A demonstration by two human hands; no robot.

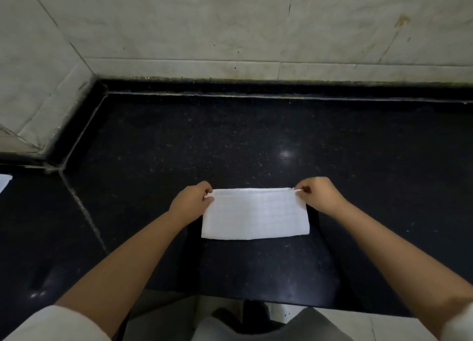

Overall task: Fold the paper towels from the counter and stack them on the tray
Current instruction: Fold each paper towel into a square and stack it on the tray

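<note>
Nearest the camera: pale sleeves at both lower corners, bare forearms reaching forward over the front edge of the black speckled counter (pixel 230 141). Light floor tiles show below that edge.

Mid-counter, between the hands: one white paper towel (pixel 256 215), folded in half into a wide rectangle. Fold edge lies nearest the person; the two open edges sit at the far side, nearly aligned, upper layer a touch short of the lower. Near part lies flat on the counter.

Left hand (pixel 192 202): fingers curled, thumb and fingertips pinching the towel's far left corner. Right hand (pixel 317 194): same grip, pinching the far right corner. Both corners look slightly raised off the counter, though contact underneath cannot be told.

Far left edge of view: a corner of another white sheet (pixel 4 182) lying on the counter, mostly cut off, well apart from the hands.

Beyond: dark raised strip along the counter's back, then a stained pale tiled wall (pixel 230 28), angling forward at the left.
</note>
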